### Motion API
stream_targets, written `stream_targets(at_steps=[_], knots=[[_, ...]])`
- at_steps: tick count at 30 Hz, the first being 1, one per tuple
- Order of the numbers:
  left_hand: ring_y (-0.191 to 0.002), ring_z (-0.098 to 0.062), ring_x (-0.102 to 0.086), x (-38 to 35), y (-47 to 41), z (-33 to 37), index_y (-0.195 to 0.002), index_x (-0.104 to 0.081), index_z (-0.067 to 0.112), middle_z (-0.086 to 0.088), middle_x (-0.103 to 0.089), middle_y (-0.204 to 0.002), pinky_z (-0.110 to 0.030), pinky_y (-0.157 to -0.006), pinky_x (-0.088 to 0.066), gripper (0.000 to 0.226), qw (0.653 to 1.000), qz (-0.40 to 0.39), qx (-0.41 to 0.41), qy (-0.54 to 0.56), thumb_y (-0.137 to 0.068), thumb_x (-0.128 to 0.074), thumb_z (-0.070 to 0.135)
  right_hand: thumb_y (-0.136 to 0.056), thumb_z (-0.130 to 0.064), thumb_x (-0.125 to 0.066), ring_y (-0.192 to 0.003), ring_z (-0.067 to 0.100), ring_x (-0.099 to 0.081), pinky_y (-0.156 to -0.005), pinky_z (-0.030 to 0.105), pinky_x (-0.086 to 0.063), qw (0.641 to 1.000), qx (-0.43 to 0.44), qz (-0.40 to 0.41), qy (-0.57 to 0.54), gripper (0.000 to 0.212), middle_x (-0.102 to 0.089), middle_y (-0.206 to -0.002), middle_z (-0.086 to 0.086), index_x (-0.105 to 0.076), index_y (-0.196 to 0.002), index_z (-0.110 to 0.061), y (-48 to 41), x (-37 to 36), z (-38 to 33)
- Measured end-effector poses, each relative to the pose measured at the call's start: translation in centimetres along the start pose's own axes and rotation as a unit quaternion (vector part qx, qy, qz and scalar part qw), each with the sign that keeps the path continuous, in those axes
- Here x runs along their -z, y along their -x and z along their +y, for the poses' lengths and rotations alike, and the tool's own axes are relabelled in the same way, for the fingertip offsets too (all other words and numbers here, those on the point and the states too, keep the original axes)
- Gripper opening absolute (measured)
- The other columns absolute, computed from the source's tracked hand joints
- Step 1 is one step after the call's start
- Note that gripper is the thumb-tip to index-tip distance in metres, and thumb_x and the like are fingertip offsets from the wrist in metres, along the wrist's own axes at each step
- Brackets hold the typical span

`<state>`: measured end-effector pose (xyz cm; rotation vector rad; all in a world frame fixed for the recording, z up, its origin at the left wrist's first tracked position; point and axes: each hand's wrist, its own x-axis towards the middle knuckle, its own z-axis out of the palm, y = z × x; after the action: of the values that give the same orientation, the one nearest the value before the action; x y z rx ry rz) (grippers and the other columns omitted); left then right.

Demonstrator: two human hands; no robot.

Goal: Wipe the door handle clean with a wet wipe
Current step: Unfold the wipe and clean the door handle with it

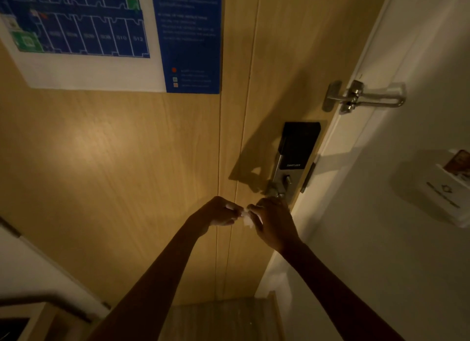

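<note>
The left hand (pixel 218 212) and the right hand (pixel 274 218) are meeting in front of the door (pixel 127 162), fingertips nearly touching. Both are pinching the same small white wet wipe (pixel 246 217). The left one is gripping its 9 o'clock edge and the right one its 3 o'clock edge, with fingers curling over the bunched material, which is hanging crumpled between them.

Just beyond the right knuckles, at about 1 o'clock, the metal door handle (pixel 273 189) is showing only in part, since the hand is covering the rest. Whether the hand is touching it cannot be told. The wipe is sitting at 8 o'clock of the handle, near it.

Directly at 12 o'clock of the handle, the dark smart lock (pixel 295 152) is running up the door edge. Farther toward 1 o'clock, a steel swing latch (pixel 366 98) is bridging the door and the white frame. At 10 o'clock, high on the door, a blue floor-plan poster (pixel 76 23) is hanging. At 3 o'clock, a white card holder (pixel 442 188) is sitting on the wall (pixel 381 239).
</note>
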<state>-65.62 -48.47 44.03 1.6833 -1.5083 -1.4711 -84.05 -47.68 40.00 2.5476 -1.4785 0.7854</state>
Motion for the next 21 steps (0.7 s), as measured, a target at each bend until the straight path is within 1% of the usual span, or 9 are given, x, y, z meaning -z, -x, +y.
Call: stream_targets(at_steps=[2,4,7,9,12,15,16,18,21], knots=[[-0.104,-0.015,-0.065,0.0,0.1,0.1,-0.11,-0.071,0.012,-0.006,-0.069,-0.114,-0.023,-0.091,-0.052,0.024,1.0,-0.005,0.0,-0.003,-0.088,-0.063,0.007,-0.092,-0.038,-0.058,-0.076,0.008,-0.064,-0.085,0.029,-0.047,1.0,-0.005,-0.017,0.009,0.022,-0.069,-0.075,-0.006,-0.07,-0.084,-0.022,-0.4,0.6,1.1],[-0.104,-0.016,-0.065,0.1,0.2,0.0,-0.11,-0.071,0.014,-0.006,-0.069,-0.114,-0.023,-0.089,-0.053,0.023,1.0,-0.004,-0.003,-0.005,-0.088,-0.064,0.009,-0.093,-0.048,-0.051,-0.073,0.006,-0.063,-0.086,0.029,-0.046,0.999,-0.018,-0.035,0.01,0.033,-0.069,-0.073,-0.009,-0.07,-0.081,-0.023,-0.5,1.1,2.3],[-0.102,-0.015,-0.066,0.1,0.0,-0.3,-0.108,-0.072,0.015,-0.006,-0.069,-0.113,-0.022,-0.087,-0.054,0.022,1.0,-0.007,-0.009,0.0,-0.089,-0.064,0.01,-0.089,-0.052,-0.056,-0.065,0.003,-0.062,-0.083,0.024,-0.044,0.995,-0.072,-0.036,-0.057,0.039,-0.07,-0.069,-0.008,-0.072,-0.075,-0.02,-1.2,0.7,1.9],[-0.101,-0.015,-0.066,0.1,0.0,-0.4,-0.109,-0.071,0.014,-0.005,-0.069,-0.11,-0.019,-0.084,-0.054,0.023,1.0,-0.009,-0.01,0.006,-0.089,-0.063,0.009,-0.087,-0.05,-0.06,-0.063,0.003,-0.063,-0.081,0.024,-0.048,0.989,-0.11,-0.042,-0.093,0.039,-0.074,-0.073,-0.004,-0.073,-0.075,-0.015,-2.0,0.4,1.4],[-0.1,-0.015,-0.067,0.1,-0.1,-0.6,-0.107,-0.072,0.014,-0.006,-0.07,-0.109,-0.02,-0.083,-0.054,0.021,1.0,-0.011,-0.01,0.024,-0.088,-0.064,0.009,-0.084,-0.047,-0.066,-0.066,0.005,-0.065,-0.081,0.032,-0.055,0.982,-0.126,-0.052,-0.134,0.035,-0.075,-0.076,-0.002,-0.074,-0.077,-0.013,-2.5,0.3,1.8],[-0.099,-0.01,-0.067,0.0,-0.4,-0.8,-0.103,-0.073,0.017,-0.002,-0.072,-0.108,-0.016,-0.078,-0.054,0.019,0.999,-0.014,-0.013,0.037,-0.088,-0.064,0.009,-0.08,-0.056,-0.062,-0.074,-0.001,-0.063,-0.089,0.042,-0.051,0.981,-0.106,-0.049,-0.152,0.036,-0.075,-0.08,-0.008,-0.074,-0.082,-0.022,-1.6,0.0,1.8],[-0.098,-0.009,-0.067,0.0,-0.4,-1.0,-0.102,-0.074,0.017,-0.002,-0.072,-0.108,-0.015,-0.077,-0.054,0.019,0.999,-0.014,-0.014,0.042,-0.088,-0.064,0.008,-0.08,-0.059,-0.059,-0.075,-0.002,-0.063,-0.09,0.043,-0.051,0.983,-0.098,-0.046,-0.148,0.038,-0.074,-0.081,-0.01,-0.074,-0.083,-0.024,-1.4,-0.2,1.7],[-0.097,-0.009,-0.068,0.0,-0.5,-1.2,-0.103,-0.073,0.016,-0.004,-0.072,-0.11,-0.014,-0.076,-0.055,0.02,0.999,-0.014,-0.016,0.045,-0.089,-0.062,0.006,-0.08,-0.059,-0.059,-0.074,-0.004,-0.062,-0.087,0.037,-0.052,0.98,-0.108,-0.053,-0.159,0.039,-0.075,-0.082,-0.009,-0.074,-0.084,-0.023,-1.6,-0.1,1.6],[-0.103,-0.013,-0.067,-0.1,-0.5,-1.2,-0.11,-0.07,0.009,-0.005,-0.071,-0.112,-0.015,-0.079,-0.055,0.023,0.999,-0.016,-0.022,0.046,-0.091,-0.059,0.004,-0.082,-0.052,-0.065,-0.073,0.001,-0.066,-0.076,0.015,-0.049,0.98,-0.11,-0.079,-0.145,0.035,-0.076,-0.083,-0.006,-0.076,-0.085,-0.019,-2.6,0.1,1.8]])
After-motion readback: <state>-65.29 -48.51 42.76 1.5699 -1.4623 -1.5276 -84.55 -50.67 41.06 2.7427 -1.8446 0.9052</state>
